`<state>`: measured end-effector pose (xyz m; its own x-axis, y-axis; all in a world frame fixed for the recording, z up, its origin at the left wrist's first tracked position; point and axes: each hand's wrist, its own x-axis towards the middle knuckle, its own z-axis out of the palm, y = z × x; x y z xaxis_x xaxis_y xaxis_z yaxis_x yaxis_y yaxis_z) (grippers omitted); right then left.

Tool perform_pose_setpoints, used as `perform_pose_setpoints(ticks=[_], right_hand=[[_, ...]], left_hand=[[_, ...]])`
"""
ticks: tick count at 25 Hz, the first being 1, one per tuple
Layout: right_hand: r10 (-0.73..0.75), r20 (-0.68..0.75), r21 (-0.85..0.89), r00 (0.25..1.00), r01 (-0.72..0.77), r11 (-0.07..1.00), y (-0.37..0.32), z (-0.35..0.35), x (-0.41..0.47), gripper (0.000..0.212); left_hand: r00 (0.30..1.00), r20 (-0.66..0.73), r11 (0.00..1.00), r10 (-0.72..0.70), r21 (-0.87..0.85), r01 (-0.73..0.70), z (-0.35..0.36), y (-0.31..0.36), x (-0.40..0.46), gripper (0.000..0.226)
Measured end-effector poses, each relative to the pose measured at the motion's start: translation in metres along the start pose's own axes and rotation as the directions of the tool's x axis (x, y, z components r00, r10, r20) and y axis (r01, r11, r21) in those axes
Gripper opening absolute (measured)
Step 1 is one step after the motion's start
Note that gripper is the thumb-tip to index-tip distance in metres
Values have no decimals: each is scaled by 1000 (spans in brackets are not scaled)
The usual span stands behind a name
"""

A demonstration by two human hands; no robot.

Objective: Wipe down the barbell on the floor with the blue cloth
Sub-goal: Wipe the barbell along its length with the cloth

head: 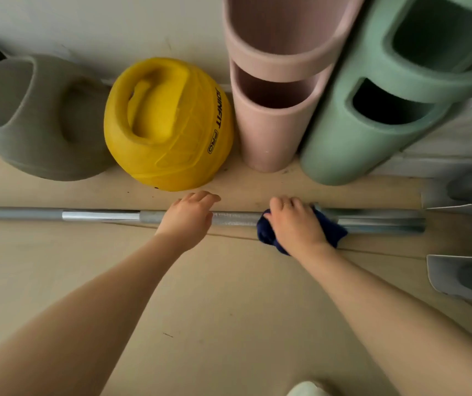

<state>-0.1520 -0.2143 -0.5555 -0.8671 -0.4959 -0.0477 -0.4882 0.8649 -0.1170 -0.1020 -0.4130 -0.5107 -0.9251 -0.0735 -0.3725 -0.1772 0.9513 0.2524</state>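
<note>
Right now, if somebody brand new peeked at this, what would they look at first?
Probably the bright yellow ball against the wall, between a grey kettlebell and tall pink and green foam rollers. Next, the long silver barbell lying across the floor, with the right hand pressing a dark blue cloth on it and the left hand resting on the bar beside it.

The long silver metal barbell [100, 216] runs off the left edge; the dark blue cloth [333, 228] lies mostly hidden under the right hand [296, 224].
</note>
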Motion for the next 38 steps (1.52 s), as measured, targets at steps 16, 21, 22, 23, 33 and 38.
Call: perform_pose_setpoints(ticks=[16,21,22,23,33,38], right_hand=[[174,339,130,925,-229,965,-90,-24,4,29],[1,298,199,955,-63,978,-70,-25,-12,45],[123,242,181,962,-169,969,-68,-22,-15,46],[260,201,161,945,-293,942,-74,-21,-17,44],[417,194,-58,888,-414,908,-119,-17,-10,38],[370,300,109,879,-417,902,-208,-14,-7,46]], left_hand=[[998,28,950,-48,310,37,11,-88,-16,32],[990,128,975,57,206,-83,8,-105,-18,49],[988,138,983,75,156,-97,6,-112,-20,52],[985,143,987,94,116,-111,5,-118,-23,52],[999,-35,999,19,49,-17,2,-143,-38,42],[995,-97,999,40,-26,-43,0,-146,-45,22]])
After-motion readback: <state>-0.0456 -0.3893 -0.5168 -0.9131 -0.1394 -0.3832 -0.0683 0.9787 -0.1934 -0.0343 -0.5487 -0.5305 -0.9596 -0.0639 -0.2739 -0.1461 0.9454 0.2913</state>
